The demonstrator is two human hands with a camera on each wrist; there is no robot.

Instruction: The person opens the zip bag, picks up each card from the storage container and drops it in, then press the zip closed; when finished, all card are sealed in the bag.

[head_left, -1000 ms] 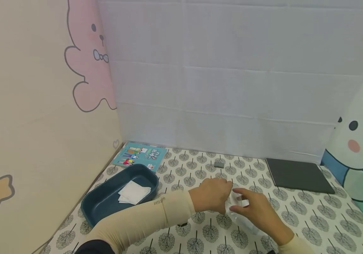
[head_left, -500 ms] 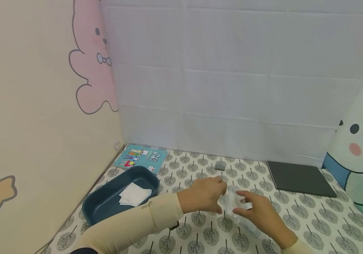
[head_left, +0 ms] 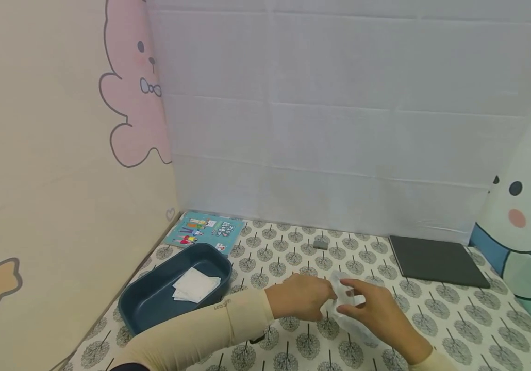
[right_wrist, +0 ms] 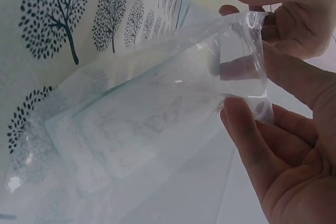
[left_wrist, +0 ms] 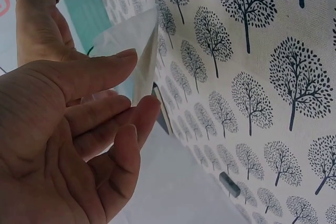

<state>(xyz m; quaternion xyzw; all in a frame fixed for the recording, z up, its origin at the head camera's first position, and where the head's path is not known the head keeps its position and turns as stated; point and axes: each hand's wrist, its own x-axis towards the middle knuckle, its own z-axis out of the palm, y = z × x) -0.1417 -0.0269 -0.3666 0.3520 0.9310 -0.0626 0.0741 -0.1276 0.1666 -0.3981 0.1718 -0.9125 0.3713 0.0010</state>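
A clear plastic bag (right_wrist: 157,93) with flat white packets (right_wrist: 131,135) inside hangs from my right hand (head_left: 377,312). My right thumb and fingers pinch it near its mouth, one finger showing through the film. In the head view, my left hand (head_left: 300,297) is right beside the bag's mouth. The left wrist view shows the left thumb apart from the loosely bent fingers (left_wrist: 144,119), with the bag's edge (left_wrist: 144,66) just behind them. Whether the left fingertips touch the film, I cannot tell.
A dark blue bin (head_left: 145,301) holding white packets (head_left: 196,285) stands at the left, before a light blue booklet (head_left: 207,231). A small grey block (head_left: 320,242) lies at the back of the tree-print cloth; a black flat panel (head_left: 438,260) lies at the right.
My left hand first drew a little left, away from the bag, then came back right and slightly lower to its mouth. The right hand keeps its pinch on the bag, almost still.
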